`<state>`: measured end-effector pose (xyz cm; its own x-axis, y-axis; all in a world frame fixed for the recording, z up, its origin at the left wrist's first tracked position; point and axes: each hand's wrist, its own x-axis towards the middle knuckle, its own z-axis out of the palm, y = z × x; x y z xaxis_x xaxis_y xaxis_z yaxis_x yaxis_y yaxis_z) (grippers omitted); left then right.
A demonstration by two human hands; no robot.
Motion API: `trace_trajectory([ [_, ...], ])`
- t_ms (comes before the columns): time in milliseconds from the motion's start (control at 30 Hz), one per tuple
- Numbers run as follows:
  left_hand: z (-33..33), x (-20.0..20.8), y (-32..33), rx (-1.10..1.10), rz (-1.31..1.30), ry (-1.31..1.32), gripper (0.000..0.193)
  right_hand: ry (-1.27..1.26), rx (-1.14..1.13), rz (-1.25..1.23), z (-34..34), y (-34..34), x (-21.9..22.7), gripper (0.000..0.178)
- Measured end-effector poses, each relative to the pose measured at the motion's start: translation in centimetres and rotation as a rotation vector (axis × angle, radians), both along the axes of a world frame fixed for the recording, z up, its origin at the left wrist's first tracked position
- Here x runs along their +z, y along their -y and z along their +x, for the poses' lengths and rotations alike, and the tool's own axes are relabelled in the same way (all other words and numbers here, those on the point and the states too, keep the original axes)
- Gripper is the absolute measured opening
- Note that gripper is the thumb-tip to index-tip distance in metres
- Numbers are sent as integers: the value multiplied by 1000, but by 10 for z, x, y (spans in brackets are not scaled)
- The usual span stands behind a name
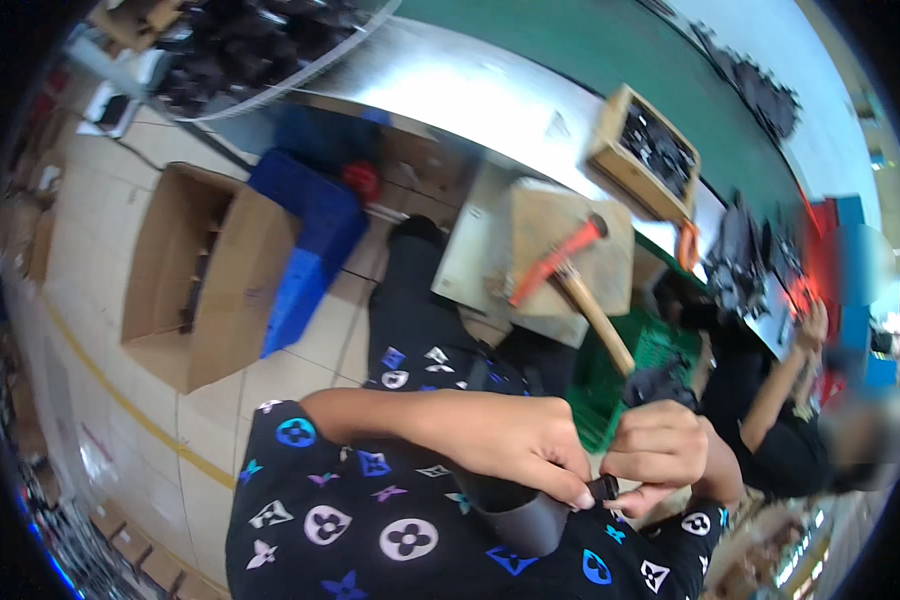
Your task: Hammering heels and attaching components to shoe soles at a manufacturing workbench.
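Observation:
Close to my body, my left hand (520, 440) pinches a dark, smooth, curved piece (530, 525), thumb toward its end. What kind of piece it is cannot be made out. My right hand (660, 450) is closed, its fingers curled, with thumb and forefinger on a small black end piece (602, 487) right beside the left thumb. Whether the end piece and the curved piece are joined is hidden by the fingers. Beyond my hands, a hammer (595, 320) with an orange-red head and wooden handle lies on a square tan board (610, 240).
A wooden box (610, 165) of black parts stands on the metal-edged bench. A green crate (595, 425) is below it, right of my legs. At left stand a cardboard box (160, 350) and a blue bin (295, 300). Another person (800, 430) works at right.

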<state>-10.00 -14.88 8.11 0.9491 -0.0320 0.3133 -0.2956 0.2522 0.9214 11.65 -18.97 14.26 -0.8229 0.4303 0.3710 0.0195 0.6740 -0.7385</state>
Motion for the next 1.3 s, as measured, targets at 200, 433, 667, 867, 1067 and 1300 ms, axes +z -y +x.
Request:
trace_trajectory([
  [200, -13, 21, -16, 235, 225, -189, 30, 300, -134, 224, 9, -12, 25, 35],
  [433, -79, 44, -138, 2055, 506, -188, 24, 525, -989, 401, 69, 16, -11, 61],
  [667, -221, 89, -299, 2287, 1051, -650, 45, 36, -1488, -156, 93, 86, -132, 21],
  [867, -150, 7, -240, 2111, 1148, -413, 37, -199, -1746, -573, 73, 163, -236, 22],
  [1067, -71, -48, -128, 1749, 829, -379, 25, -296, -1843, -657, 70, 186, -267, 24],
  [1300, -55, -57, -83, 1522, 838, -341, 22, -436, -1770, -539, 76, 163, -261, 25],
])
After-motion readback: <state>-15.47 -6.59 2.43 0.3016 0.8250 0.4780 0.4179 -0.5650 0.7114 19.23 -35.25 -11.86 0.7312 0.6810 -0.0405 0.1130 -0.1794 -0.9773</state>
